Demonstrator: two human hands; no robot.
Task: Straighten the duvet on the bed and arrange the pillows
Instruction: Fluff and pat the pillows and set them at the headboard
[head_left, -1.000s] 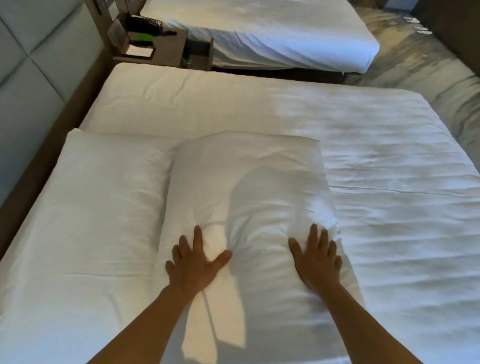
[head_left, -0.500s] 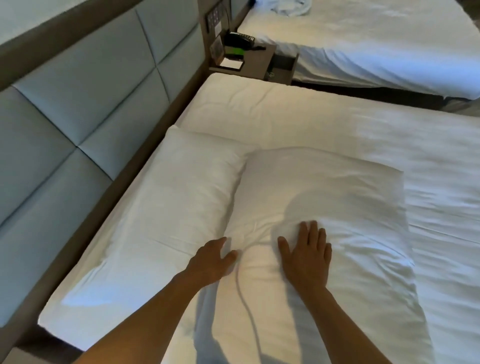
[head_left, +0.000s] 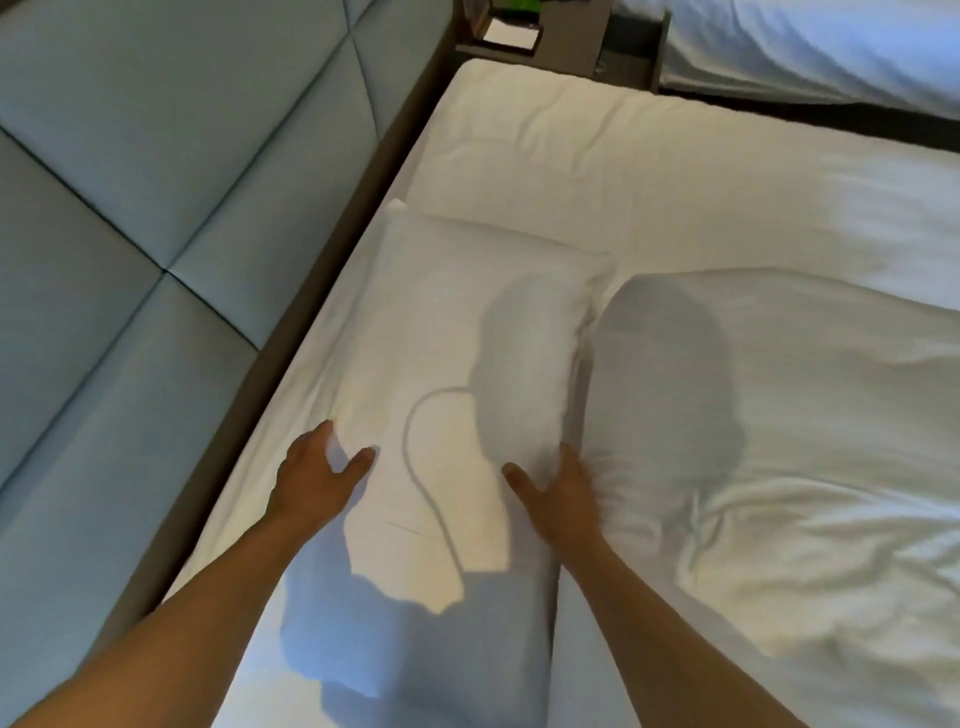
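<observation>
White cotton fills the scene as a person leans over the bed (head_left: 519, 124) in a twin room, both hands laid on the pillow nearest the padded headboard (head_left: 171, 171). The left hand (head_left: 311, 480) rests on that near pillow (head_left: 447, 332) at its headboard side, thumb splayed from the fingers (head_left: 322, 431), which press flat and grip nothing. The right hand (head_left: 558, 491) lies along the seam where the near pillow meets the second pillow (head_left: 753, 395); its fingers are blurred, and appear loosely spread against the cloth rather than clamped.

Both pillows sit side by side at the head of the bed, touching, on top of the duvet (head_left: 831, 197), which looks fairly smooth beyond them. The second pillow carries heavy creases at its near end.

Squaring the near pillow well probably means sliding it with flat palms towards the headboard, keeping its long edge parallel to the frame, then stroking outward to ease the wrinkles. A bedside unit (head_left: 561, 36) and a second bed (head_left: 831, 47) stand beyond.
</observation>
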